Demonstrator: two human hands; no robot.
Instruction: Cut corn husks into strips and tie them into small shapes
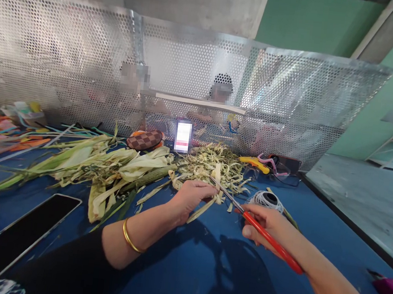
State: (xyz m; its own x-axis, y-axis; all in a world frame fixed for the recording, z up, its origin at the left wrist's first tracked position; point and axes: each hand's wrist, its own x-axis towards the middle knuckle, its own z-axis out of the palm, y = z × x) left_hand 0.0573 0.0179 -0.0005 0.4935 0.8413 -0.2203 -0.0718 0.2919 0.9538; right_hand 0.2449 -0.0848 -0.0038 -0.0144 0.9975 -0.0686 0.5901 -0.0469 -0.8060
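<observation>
My left hand (pixel 191 198) is closed, pinching a pale strip of corn husk (pixel 218 175) between thumb and fingers; strip ends stick out above and below. My right hand (pixel 267 224) wraps round a red-handled tool (pixel 272 241) with a long, thin metal end. That metal end reaches to the husk strip by my left fingertips; whether it is scissors or pliers I cannot tell. Just beyond both hands lies a heap of shredded husk (pixel 212 160). Whole green and pale corn husks (pixel 138 162) spread out left of my left hand. Behind my right hand sits a white spool of cord (pixel 266 200).
A perforated metal screen (pixel 192 57) bounds the far side of the blue table (pixel 176 276); people sit behind it. A lit phone (pixel 182 137) stands beside a checkered pouch (pixel 145 140). A dark tablet-like device (pixel 29 232) lies front left. A yellow-handled tool (pixel 255 163) lies back right.
</observation>
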